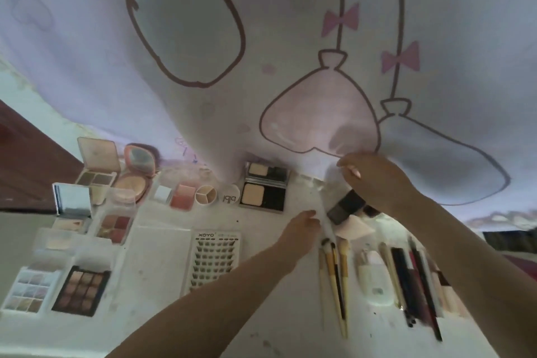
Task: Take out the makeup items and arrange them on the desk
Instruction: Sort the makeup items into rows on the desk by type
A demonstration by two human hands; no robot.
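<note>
Looking at this, the job's near its end: most of the makeup is already laid out on the counter (162,241), palettes to the left, brushes (334,267) and pencils (412,285) to the right. Both hands are on a clear pouch (315,192) at the back. The right hand (374,180) pinches its top edge, fingers curled; the left hand (302,224) holds the lower edge, though its grip is mostly hidden. A dark compact (345,206) sits just below the right hand, apparently inside or under the pouch, with a pink sponge (353,228) beside it. Next move, I'd guess: free the compact and give it a spot.
</note>
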